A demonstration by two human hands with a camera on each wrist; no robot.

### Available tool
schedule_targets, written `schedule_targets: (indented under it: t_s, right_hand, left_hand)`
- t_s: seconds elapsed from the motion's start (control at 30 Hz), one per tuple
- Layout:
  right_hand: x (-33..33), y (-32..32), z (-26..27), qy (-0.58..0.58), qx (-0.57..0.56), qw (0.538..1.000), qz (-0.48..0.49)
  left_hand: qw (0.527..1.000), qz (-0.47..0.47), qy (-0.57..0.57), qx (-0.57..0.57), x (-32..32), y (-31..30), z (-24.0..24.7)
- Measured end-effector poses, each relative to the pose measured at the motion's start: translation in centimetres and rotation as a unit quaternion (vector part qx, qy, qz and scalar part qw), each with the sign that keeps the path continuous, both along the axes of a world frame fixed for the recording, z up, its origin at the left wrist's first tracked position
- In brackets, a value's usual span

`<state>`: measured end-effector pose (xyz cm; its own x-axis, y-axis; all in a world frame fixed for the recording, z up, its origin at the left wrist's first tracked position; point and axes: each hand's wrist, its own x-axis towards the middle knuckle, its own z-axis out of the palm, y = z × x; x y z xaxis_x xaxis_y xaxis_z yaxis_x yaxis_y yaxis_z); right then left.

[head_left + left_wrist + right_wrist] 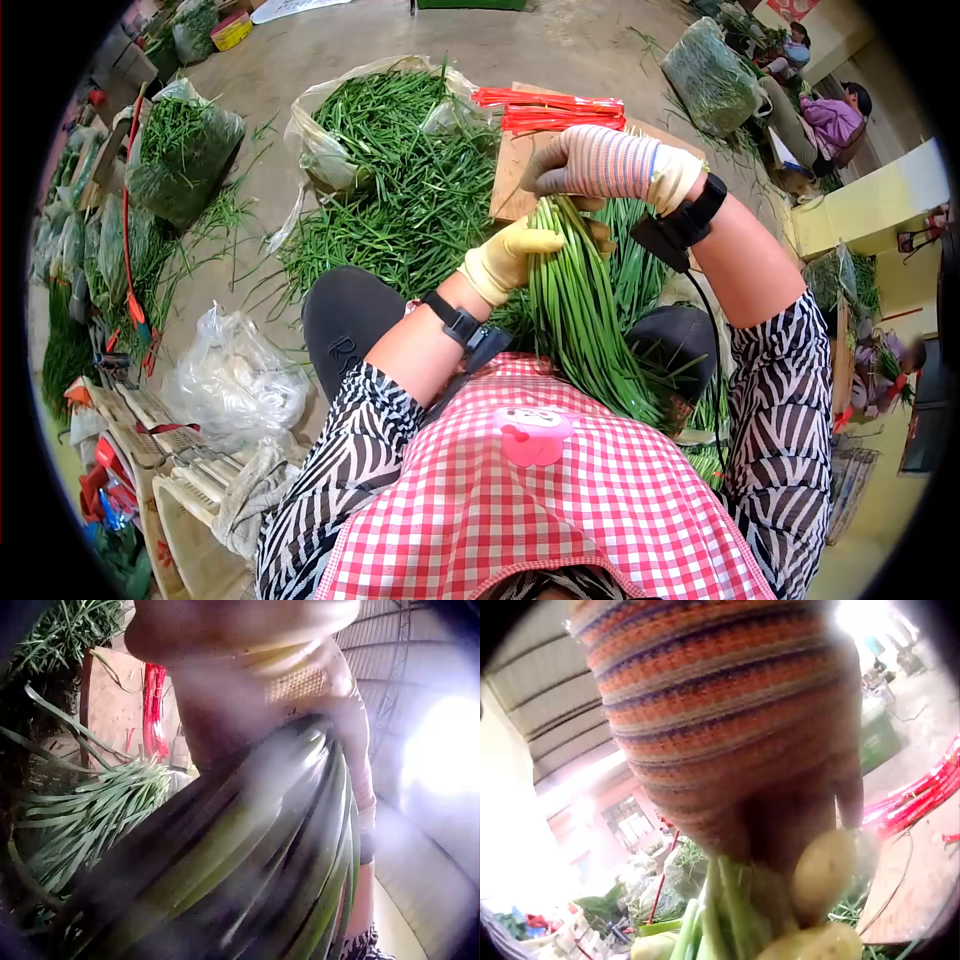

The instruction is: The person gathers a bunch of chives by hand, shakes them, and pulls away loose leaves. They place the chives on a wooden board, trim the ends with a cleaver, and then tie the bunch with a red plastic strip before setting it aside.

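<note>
A thick bunch of garlic chives [580,300] hangs over the lap, its long flat leaves trailing down to the right. My left hand [522,252], in a pale yellow glove, grips it near the stem end, thumb across the front. Just above, my right hand [600,165], in a striped knit glove, curls its fingers over the stem ends. In the right wrist view pale stalks [731,900] come out beneath the striped glove [727,712], beside the left hand's yellow fingertips [825,870]. The leaves [285,847] fan out below the hands in the left wrist view.
Red ties [560,110] lie on a wooden board [508,180] ahead. Left of it, loose chives [400,220] spill from an open plastic bag [320,150]. More chives [105,817] lie beside the board. A clear plastic bag [240,375] and a stuffed bag [185,165] stand at left.
</note>
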<state>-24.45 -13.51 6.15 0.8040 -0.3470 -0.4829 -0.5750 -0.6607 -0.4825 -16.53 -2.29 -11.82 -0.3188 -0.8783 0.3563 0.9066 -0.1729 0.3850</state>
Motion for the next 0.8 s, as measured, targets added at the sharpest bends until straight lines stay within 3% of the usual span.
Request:
schedule_targets:
  t_s: [0.23,0.3,0.4,0.47,0.5,0.53,0.63,0.77,0.8]
  right_hand:
    - [-2.5,1.7,-0.4,-0.012,0.089,0.993,-0.081]
    - [-3.0,1.3,-1.7,-0.031,0.076,0.993,-0.081]
    - [-2.8,2.5,-1.1,0.01,0.072,0.99,-0.122]
    - [-3.2,2.2,-1.6,-0.07,0.045,0.991,-0.103]
    - [-3.4,2.0,-2.1,-0.11,0.031,0.989,-0.093]
    - [-3.5,1.5,-2.2,-0.281,-0.051,0.958,0.042]
    - [-3.9,1.3,0.1,-0.238,-0.04,0.952,0.185]
    - [-3.8,1.2,-1.6,-0.195,-0.075,0.953,0.22]
    - [-3.7,1.1,-1.7,-0.225,-0.09,0.942,0.232]
  left_hand:
    - [1.0,-0.01,-0.02,-0.014,0.1,-0.3,-0.8]
    - [0.999,0.026,-0.027,-0.027,-0.2,-0.3,-0.8]
    - [1.0,-0.021,-0.013,0.0,0.0,-0.6,-2.4]
    - [1.0,0.009,-0.017,0.009,-0.3,-0.8,-3.0]
    - [0.999,0.025,-0.019,0.013,-0.3,-0.9,-3.0]
    - [0.999,0.035,-0.009,0.016,-0.3,-0.9,-2.9]
    - [0.996,0.054,-0.058,0.043,0.1,0.1,-2.4]
    - [0.999,-0.01,0.009,0.03,0.2,0.0,-1.0]
    - [0.999,0.011,0.0,0.047,0.2,0.1,-0.7]
